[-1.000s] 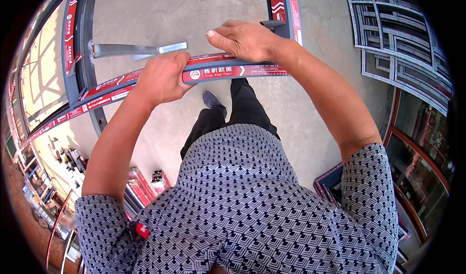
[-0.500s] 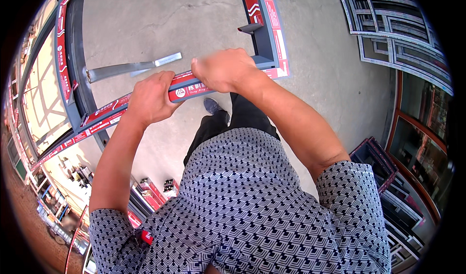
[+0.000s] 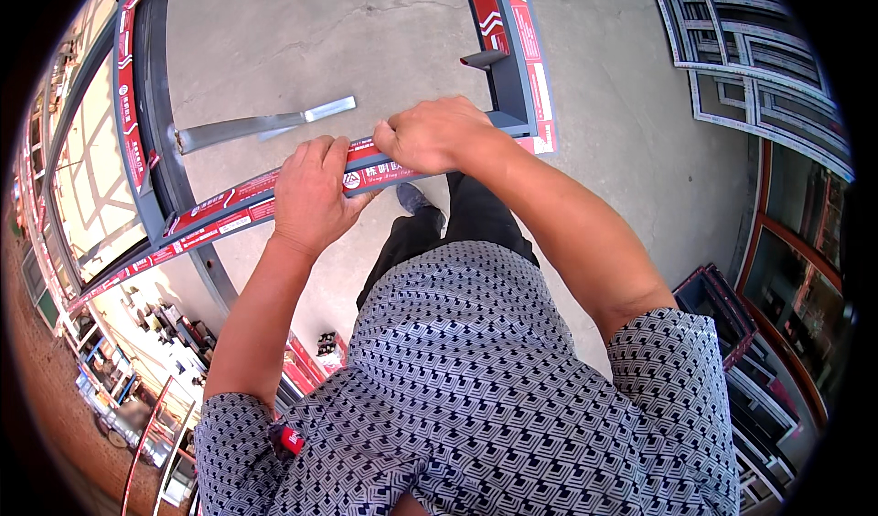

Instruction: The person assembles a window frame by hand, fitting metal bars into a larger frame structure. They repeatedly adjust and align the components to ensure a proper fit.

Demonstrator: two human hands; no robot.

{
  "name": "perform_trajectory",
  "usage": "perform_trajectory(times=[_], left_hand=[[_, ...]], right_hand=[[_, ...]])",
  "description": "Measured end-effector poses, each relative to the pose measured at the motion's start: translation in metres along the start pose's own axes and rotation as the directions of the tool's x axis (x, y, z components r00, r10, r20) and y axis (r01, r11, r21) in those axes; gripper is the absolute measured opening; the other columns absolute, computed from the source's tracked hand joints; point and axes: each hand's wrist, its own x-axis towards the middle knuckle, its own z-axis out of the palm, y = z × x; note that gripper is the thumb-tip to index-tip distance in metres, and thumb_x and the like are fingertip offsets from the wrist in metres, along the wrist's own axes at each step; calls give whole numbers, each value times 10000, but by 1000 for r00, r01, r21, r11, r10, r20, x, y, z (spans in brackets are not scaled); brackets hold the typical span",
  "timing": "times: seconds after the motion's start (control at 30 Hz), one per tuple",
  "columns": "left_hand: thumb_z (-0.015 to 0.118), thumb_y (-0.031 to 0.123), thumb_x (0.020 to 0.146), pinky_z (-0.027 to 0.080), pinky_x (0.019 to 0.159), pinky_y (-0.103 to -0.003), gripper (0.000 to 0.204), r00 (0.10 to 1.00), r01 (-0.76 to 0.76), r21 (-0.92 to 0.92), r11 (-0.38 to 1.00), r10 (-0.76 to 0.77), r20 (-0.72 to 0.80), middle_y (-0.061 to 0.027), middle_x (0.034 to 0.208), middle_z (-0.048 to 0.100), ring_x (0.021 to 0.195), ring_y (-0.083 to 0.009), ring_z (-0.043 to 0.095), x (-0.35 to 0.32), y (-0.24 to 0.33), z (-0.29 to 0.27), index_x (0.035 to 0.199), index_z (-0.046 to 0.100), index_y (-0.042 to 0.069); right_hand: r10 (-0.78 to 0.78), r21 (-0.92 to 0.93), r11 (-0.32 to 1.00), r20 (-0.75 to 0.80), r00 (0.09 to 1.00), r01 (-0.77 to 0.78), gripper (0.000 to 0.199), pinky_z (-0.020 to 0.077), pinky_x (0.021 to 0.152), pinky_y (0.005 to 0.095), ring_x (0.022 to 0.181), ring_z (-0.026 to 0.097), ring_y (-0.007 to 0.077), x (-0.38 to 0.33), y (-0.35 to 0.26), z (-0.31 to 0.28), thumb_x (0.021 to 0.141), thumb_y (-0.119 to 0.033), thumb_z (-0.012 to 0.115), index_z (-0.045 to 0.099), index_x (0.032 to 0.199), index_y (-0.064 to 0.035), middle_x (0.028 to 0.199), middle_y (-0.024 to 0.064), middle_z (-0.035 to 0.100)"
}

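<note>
A large grey metal window frame [image 3: 512, 49] wrapped in red-and-white protective tape stands in front of me over the concrete floor. My left hand [image 3: 311, 191] rests palm-down on its near bar [image 3: 219, 207], fingers curled over the edge. My right hand [image 3: 430, 134] grips the same bar just to the right, pinching the red tape near the frame's corner. Both hands sit close together, almost touching.
A loose grey metal strip [image 3: 265, 124] lies on the floor inside the frame. Stacked window frames [image 3: 750, 31] lean at the upper right, more dark frames [image 3: 732, 333] at the lower right. My shoe [image 3: 416, 198] shows below the bar. Cluttered parts lie at the lower left.
The view has shifted so the frame sits nearer and higher. My right hand moved left along the bar toward my left hand, and both now sit close together.
</note>
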Motion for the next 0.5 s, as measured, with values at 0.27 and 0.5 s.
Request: perform_trajectory(times=[0.27,0.5], left_hand=[[922,520,764,597,913,-438,779,996,-59,21,998,60,-69,-158,1128,744,1045,-345,732,-6,-10,12,1292,675,3],[933,495,754,599,896,-435,764,997,-53,15,999,53,-51,-162,1117,741,1017,-345,734,-6,-6,9,1276,671,2]], right_hand=[[-11,5,1000,-37,999,11,682,523,1079,515,1175,719,385,2,3,6,1096,-509,241,772,1289,-128,1223,185,785],[8,3,1000,-35,999,-8,663,529,1066,513,1162,726,377,0,1,7,1091,-485,258,792,1242,-120,1203,183,791]])
